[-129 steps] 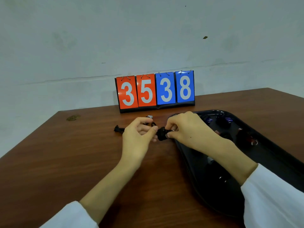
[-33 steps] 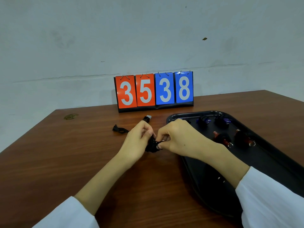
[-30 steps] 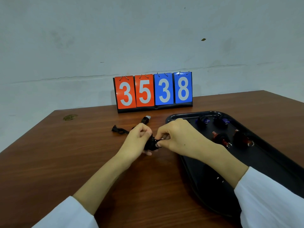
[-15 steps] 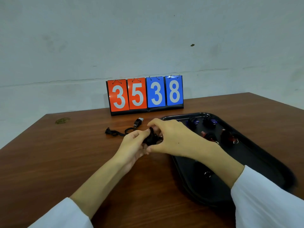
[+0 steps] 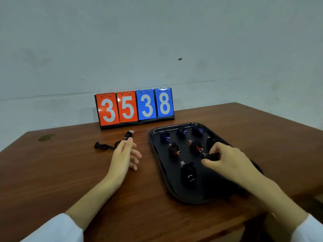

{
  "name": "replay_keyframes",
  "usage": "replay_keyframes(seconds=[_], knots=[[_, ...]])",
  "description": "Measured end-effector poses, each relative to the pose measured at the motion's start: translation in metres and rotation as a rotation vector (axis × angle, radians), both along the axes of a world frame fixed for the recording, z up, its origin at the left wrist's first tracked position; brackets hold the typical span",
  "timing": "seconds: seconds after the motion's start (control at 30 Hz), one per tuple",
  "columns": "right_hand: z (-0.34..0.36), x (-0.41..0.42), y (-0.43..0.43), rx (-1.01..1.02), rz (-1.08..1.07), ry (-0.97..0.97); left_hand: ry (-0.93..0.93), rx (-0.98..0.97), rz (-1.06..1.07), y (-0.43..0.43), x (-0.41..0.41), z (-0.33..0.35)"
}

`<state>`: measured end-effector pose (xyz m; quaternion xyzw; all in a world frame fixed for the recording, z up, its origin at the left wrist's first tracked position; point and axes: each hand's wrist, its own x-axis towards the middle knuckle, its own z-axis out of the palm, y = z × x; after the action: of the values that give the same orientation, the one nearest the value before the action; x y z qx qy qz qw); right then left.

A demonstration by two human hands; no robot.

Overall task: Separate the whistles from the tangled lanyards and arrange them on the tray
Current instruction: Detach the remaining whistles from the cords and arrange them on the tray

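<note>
Now the right hand (image 5: 225,161) is over the tray (image 5: 206,191). Its fingers are curled round a black whistle (image 5: 212,156), low over the tray floor or on it; I cannot tell which. The left hand (image 5: 125,154) is on the table (image 5: 61,172), left of the tray. Its fingers are loose and a bit apart, and it holds nothing. Its first finger points at the clip end of the lanyard (image 5: 104,146), which lies on the table between this hand and the score board (image 5: 134,107). I cannot tell if finger and clip touch. Three blue whistles (image 5: 181,132) sit in a row at the far end of the tray. Two red whistles (image 5: 173,149) sit in the next row. A lone whistle (image 5: 187,172) with a ring lies nearer. The score board reads 3538.
</note>
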<state>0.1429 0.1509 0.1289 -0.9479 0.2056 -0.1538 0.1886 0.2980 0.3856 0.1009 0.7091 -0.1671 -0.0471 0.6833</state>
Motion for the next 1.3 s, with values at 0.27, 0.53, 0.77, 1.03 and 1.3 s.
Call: replay_keyframes(seconds=[0.27,0.53,0.77,1.03,1.3], knots=[[-0.025,-0.016,-0.008,-0.073,-0.027,-0.018,0.026,0.000,0.020,0.000,0.003,-0.003],[0.008,-0.007,0.000,-0.145,-0.038,-0.120,-0.051,0.064,0.219,0.002,0.013,-0.007],[0.040,0.072,0.053,0.017,0.223,-0.081,-0.436,0.496,0.563,0.008,0.059,-0.010],[0.028,0.132,0.108,-0.160,0.346,-0.026,-0.602,1.185,0.556,-0.020,0.110,-0.017],[0.027,0.131,0.097,-0.029,0.337,-0.082,-0.445,0.882,0.518,-0.020,0.118,-0.012]])
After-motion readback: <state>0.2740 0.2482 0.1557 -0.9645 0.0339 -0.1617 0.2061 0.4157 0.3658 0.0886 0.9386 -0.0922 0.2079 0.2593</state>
